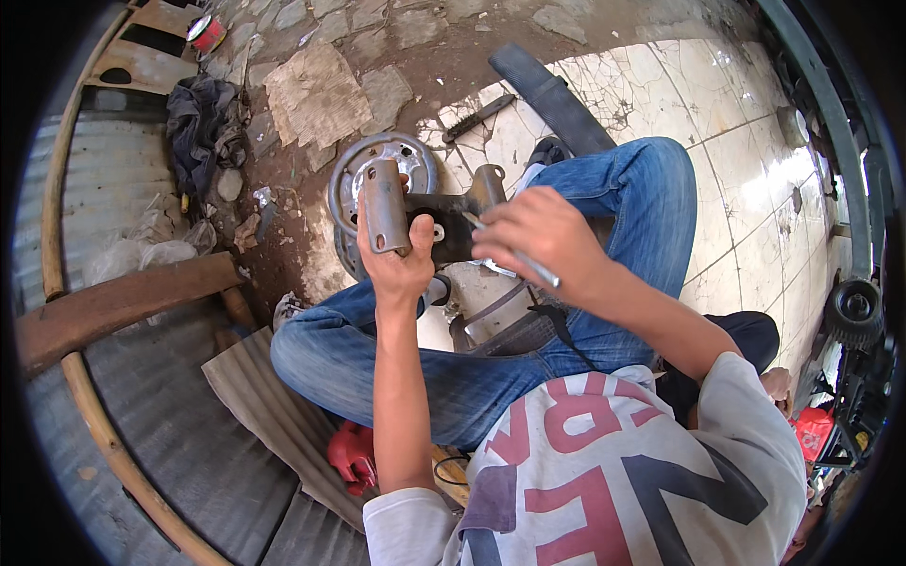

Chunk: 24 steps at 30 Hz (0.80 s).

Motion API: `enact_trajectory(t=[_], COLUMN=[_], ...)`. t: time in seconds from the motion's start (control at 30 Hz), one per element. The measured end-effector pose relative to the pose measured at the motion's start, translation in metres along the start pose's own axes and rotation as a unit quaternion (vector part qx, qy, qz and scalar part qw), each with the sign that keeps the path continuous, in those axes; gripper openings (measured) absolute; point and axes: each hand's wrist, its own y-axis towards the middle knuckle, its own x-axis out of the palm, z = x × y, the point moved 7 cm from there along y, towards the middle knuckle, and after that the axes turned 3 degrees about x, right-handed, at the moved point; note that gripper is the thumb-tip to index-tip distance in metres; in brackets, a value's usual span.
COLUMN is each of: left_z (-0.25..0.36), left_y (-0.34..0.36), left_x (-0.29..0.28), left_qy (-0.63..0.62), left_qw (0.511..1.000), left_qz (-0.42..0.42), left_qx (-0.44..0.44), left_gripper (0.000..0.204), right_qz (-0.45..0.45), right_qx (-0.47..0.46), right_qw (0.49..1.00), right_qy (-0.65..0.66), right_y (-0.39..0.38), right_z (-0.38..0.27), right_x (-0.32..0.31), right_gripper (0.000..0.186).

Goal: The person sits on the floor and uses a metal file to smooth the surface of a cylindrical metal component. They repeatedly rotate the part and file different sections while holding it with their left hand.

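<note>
My left hand (pixel 401 269) is wrapped round a brown metal bracket (pixel 385 208), holding it up between my knees. The bracket has a curved, slotted plate at its left end and a second slotted end at the right, joined by a dark crosspiece. My right hand (pixel 543 236) is closed round a thin silver metal rod (pixel 540 269). The rod slants across the fingers, its upper tip close to the bracket's right side; whether it touches the metal I cannot tell. Below and behind the bracket lies a round grey metal wheel (pixel 354 160), partly covered by it.
A black brush (pixel 479 118) and a wide dark strip (pixel 552 99) lie on cracked white tiles (pixel 679 104) ahead. Further left are a flat tan slab (pixel 316 94), dark cloth (pixel 200 132) and a red can (pixel 206 34). A wooden beam (pixel 132 307) stands at my left, a red object (pixel 352 457) beside my hip.
</note>
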Motion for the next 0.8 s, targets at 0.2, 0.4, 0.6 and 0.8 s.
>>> enact_trajectory(t=[0.2,0.4,0.6,0.8], left_z=[-0.003,0.003,0.003,0.003], left_y=[0.000,-0.003,-0.004,-0.008], left_x=[-0.003,0.003,0.004,0.003], left_qy=[-0.019,-0.024,-0.037,-0.025], left_qw=[1.000,1.000,0.999,0.999], left_qz=[-0.004,-0.005,-0.017,0.013], left_qx=[0.002,-0.002,-0.022,-0.014], left_gripper=[0.061,0.061,0.063,0.057], right_qz=[-0.017,-0.044,-0.005,-0.049], right_qx=[-0.045,-0.032,-0.028,-0.027], right_qw=[0.998,0.997,0.997,0.997], right_qy=[-0.032,-0.047,-0.066,-0.048], right_y=[-0.019,-0.018,-0.007,-0.037], right_z=[-0.015,-0.026,-0.005,-0.040], right_x=[-0.006,-0.003,0.000,-0.001], right_gripper=[0.024,0.023,0.021,0.023])
